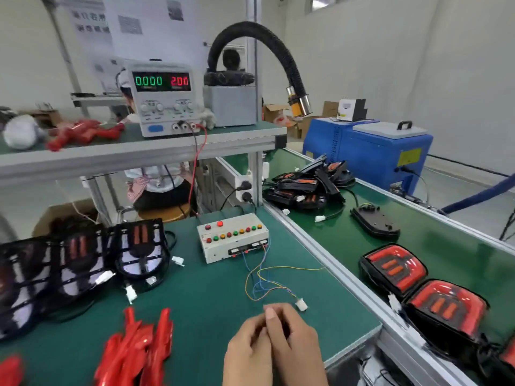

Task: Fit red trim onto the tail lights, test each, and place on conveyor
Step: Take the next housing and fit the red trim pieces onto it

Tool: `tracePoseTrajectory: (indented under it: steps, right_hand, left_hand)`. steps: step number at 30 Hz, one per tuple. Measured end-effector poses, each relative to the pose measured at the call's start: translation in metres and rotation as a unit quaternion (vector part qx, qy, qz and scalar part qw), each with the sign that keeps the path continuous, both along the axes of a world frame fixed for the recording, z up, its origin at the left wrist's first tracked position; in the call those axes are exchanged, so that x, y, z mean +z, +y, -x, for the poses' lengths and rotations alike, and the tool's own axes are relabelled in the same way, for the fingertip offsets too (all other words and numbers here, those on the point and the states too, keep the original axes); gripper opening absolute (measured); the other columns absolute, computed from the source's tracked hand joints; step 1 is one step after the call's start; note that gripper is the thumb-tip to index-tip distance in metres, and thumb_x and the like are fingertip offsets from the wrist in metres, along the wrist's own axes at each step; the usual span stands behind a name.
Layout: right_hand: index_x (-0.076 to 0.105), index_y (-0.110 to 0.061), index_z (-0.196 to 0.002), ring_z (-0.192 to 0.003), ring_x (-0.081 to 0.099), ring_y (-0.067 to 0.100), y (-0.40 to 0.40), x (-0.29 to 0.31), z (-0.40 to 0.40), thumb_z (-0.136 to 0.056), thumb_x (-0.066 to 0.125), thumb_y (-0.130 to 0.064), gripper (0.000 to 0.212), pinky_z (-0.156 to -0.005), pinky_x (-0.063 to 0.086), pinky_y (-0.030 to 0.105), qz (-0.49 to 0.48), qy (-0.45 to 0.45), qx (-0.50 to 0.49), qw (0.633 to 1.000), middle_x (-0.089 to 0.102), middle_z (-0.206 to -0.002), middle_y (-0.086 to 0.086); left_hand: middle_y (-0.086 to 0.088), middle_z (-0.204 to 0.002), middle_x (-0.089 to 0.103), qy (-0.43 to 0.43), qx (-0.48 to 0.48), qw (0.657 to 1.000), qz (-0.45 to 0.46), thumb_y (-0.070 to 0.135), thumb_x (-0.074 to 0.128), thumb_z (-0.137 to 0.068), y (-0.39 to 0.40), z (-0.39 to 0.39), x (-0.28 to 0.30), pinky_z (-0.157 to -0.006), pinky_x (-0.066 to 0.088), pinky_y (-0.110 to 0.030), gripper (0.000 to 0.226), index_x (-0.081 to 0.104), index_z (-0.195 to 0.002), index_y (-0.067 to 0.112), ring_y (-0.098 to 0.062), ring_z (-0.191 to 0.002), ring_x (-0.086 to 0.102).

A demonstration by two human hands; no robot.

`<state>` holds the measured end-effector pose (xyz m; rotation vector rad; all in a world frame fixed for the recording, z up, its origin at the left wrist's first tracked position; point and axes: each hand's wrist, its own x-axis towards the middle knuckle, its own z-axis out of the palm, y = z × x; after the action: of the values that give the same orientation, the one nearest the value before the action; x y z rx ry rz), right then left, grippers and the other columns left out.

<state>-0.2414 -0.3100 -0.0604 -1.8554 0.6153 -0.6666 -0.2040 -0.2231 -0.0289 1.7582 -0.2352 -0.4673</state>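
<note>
My left hand [246, 351] and my right hand [295, 337] meet at the near edge of the green bench, fingers loosely curled against each other, with nothing visible in them. Just beyond them lies the white test plug [301, 305] on coloured wires from the button test box [232, 238]. A pile of glossy red trim pieces [139, 349] lies to the left of my hands. Untrimmed black tail lights [139, 249] are lined up at the far left. Two trimmed red tail lights [394, 268] [446, 309] sit on the conveyor [451, 246] to the right.
A power supply [164, 98] reading 0.000 and 200 stands on the upper shelf beside more red trims [83, 132]. Farther along the belt lie a heap of tail lights [303, 185] and one face down [376, 221]. A blue machine [367, 151] stands beyond; a person sits behind the shelf.
</note>
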Motion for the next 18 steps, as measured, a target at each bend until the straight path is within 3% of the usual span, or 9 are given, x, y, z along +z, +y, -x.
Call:
tracePoseTrajectory:
  steps: [3,5,9,12,15,18]
  right_hand:
    - [0.066,-0.044,-0.091,-0.077,0.068,0.004,0.022,-0.013,-0.022,-0.097,0.062,-0.031,0.015,-0.074,0.050,0.015,-0.010,0.025,0.069,0.997,0.073,-0.077,-0.015]
    - [0.066,-0.046,-0.091,-0.078,0.069,0.004,0.031,-0.019,-0.035,-0.097,0.063,-0.031,0.017,-0.076,0.053,0.020,-0.010,0.036,0.104,0.994,0.074,-0.080,-0.014]
    - [0.068,-0.043,-0.084,-0.068,0.064,0.007,0.043,-0.025,-0.058,-0.096,0.064,-0.030,0.017,-0.069,0.051,0.020,0.012,0.065,0.163,0.984,0.072,-0.074,-0.009]
    - [0.068,-0.037,-0.078,-0.058,0.055,0.008,0.048,-0.029,-0.072,-0.096,0.062,-0.031,0.020,-0.068,0.051,0.028,0.016,0.082,0.182,0.980,0.066,-0.069,0.000]
    - [0.068,-0.042,-0.080,-0.064,0.060,-0.002,0.049,-0.030,-0.077,-0.096,0.062,-0.031,0.020,-0.066,0.044,0.010,0.042,0.108,0.167,0.979,0.067,-0.070,-0.022]
    - [0.069,-0.044,-0.085,-0.074,0.066,-0.001,0.048,-0.032,-0.078,-0.094,0.063,-0.032,0.017,-0.072,0.046,0.016,0.052,0.115,0.144,0.982,0.066,-0.077,-0.031]
  left_hand:
    - [0.018,-0.089,0.077,0.005,0.065,0.998,-0.016,0.004,0.063,-0.093,0.033,-0.010,-0.007,-0.093,0.053,-0.025,0.036,0.077,-0.098,0.036,0.000,-0.092,0.071]
    - [0.022,-0.089,0.077,-0.015,0.082,0.996,-0.023,-0.002,0.062,-0.090,0.051,-0.014,-0.011,-0.094,0.052,-0.024,0.041,0.075,-0.099,0.036,0.006,-0.089,0.070]
    - [0.020,-0.086,0.076,-0.050,0.128,0.990,-0.024,0.002,0.067,-0.089,0.079,-0.031,-0.010,-0.083,0.051,-0.009,0.038,0.067,-0.092,0.041,0.012,-0.084,0.068]
    - [0.014,-0.096,0.073,-0.082,0.147,0.985,-0.044,0.015,0.068,-0.093,0.100,-0.051,0.002,-0.075,0.045,-0.001,0.023,0.067,-0.101,0.037,0.016,-0.090,0.065]
    - [0.018,-0.090,0.071,-0.124,0.169,0.973,-0.101,0.028,0.066,-0.094,0.126,-0.073,0.013,-0.070,0.041,0.000,0.009,0.068,-0.100,0.035,0.018,-0.087,0.060]
    - [0.021,-0.076,0.070,-0.165,0.208,0.951,-0.159,0.037,0.066,-0.092,0.156,-0.103,0.025,-0.065,0.041,-0.002,0.008,0.071,-0.092,0.031,0.012,-0.079,0.061]
